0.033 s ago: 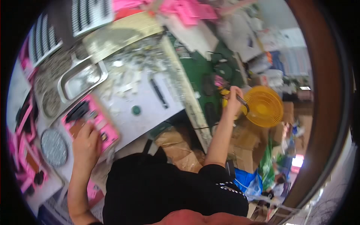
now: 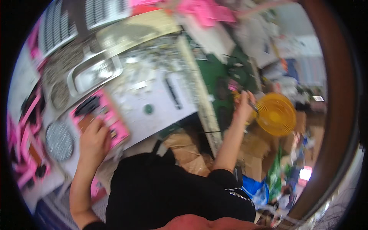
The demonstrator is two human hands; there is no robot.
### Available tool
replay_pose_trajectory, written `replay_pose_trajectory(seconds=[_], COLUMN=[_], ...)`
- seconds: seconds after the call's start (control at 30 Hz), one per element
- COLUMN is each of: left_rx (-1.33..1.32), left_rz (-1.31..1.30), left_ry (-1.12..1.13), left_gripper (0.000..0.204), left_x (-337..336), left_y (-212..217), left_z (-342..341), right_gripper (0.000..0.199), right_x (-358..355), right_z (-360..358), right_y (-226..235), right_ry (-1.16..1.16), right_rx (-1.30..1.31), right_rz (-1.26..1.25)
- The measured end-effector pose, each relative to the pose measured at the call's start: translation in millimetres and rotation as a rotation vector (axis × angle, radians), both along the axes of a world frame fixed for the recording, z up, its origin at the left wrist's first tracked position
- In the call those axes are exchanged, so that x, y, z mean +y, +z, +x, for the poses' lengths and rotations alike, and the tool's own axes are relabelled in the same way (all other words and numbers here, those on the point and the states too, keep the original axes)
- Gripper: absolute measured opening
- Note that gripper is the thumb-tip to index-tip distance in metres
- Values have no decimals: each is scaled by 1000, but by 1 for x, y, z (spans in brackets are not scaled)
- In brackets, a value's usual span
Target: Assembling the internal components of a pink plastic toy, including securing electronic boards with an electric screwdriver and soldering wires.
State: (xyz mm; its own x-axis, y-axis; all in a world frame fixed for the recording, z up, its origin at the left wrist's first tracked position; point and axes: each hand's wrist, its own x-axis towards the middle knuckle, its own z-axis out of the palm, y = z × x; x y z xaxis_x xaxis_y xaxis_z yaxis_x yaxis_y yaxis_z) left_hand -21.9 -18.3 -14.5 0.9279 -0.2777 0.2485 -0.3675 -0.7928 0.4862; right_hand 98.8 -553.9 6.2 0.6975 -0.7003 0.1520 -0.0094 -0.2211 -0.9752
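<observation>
At the left, my left hand is closed, its curled fingers over a pink casing. A brown flat piece and a black part lie in that casing. My fingertips meet the brown piece, but what they grip is hidden. Out to the right, my right hand is closed around a dark slim tool, whose kind is blurred. This hand is beside a yellow round basket, at the basket's left rim.
A metal tray and a grey oval disc flank the casing. A black strip and a green round piece lie on the white board. Pink frames pile up far left. Cardboard boxes stand at right.
The whole view has shifted slightly, so the bench and basket appear farther right. Both hands keep nearly the same places beside the casing and the basket.
</observation>
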Motion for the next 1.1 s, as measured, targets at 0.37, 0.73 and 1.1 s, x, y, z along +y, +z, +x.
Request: replay_pose_trajectory(seconds=[0.37, 0.73, 1.1], left_rx=[40, -114, -251], left_rz=[-361, -283, -76], left_ry=[325, 249, 54], left_gripper=[26, 23, 31], left_x=[38, 25, 18], left_y=[14, 12, 9], left_z=[-30, -5, 23], right_gripper=[32, 49, 22], right_x=[273, 337, 326], right_z=[-54, -69, -21], right_y=[-10, -24, -24], right_ry=[1361, 1477, 1256], right_rx=[-131, -202, -268], right_rz=[-520, -831, -686])
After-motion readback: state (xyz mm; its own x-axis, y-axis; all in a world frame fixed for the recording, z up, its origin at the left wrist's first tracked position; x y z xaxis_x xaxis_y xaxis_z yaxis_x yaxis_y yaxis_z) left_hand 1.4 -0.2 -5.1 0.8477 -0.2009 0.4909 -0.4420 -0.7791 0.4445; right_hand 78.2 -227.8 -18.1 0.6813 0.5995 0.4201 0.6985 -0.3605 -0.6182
